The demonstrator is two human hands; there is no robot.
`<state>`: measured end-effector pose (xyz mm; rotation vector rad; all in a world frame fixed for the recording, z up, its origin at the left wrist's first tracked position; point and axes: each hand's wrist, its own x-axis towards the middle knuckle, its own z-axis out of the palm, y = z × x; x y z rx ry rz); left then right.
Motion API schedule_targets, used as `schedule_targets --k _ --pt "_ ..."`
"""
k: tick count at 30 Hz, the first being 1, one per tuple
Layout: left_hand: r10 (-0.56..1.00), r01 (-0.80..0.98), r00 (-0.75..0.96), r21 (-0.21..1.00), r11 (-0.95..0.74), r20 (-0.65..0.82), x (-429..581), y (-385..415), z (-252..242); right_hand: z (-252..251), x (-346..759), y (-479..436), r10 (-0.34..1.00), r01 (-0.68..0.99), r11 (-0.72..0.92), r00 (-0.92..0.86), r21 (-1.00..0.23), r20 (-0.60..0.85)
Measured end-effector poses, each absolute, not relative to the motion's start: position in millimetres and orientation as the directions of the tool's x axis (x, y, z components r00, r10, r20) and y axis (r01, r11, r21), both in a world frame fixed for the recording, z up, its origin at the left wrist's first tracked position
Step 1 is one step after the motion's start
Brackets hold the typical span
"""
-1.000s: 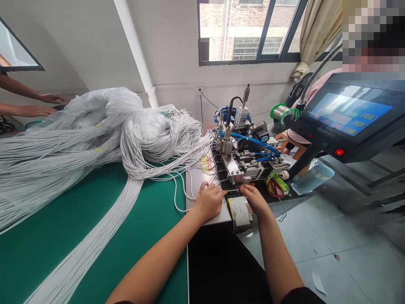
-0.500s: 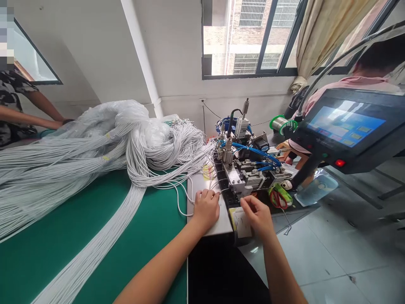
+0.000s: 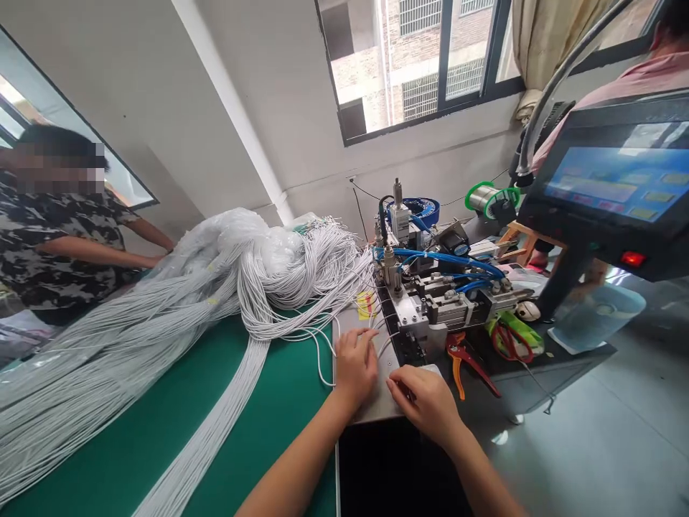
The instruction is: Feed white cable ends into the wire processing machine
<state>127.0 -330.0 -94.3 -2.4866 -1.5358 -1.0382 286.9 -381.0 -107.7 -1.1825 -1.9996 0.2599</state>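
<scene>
Head view: slim white cables (image 3: pixel 274 287) loop toward both hands (image 3: pixel 356 365) (image 3: pixel 425 398), whose grip is unclear.

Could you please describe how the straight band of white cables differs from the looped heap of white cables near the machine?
The straight band of white cables lies flat on the green tabletop, while the looped heap of white cables is piled higher. The band runs nearly straight; the heap bends in curves. The heap has clear plastic film against it; the band lies uncovered. Both are slender white cables.
</scene>
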Motion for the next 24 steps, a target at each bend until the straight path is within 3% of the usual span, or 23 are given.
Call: schedule_targets --k 6,12,24 --pt "0.774 0.85 0.058 0.376 -0.369 0.63 98 -290 -81 -110 287 -383 0.752 0.623 0.61 -0.261 -0.489 0.605" --pt "0.851 0.939 0.057 0.262 -0.224 0.523 47 -192 -52 -108 289 -385 0.715 0.599 0.641 -0.24 -0.48 0.657" --pt "0.894 0.898 0.346 0.178 -0.403 0.284 76 -76 -45 -122 288 -380 0.585 0.604 0.711 -0.224 -0.36 0.78"
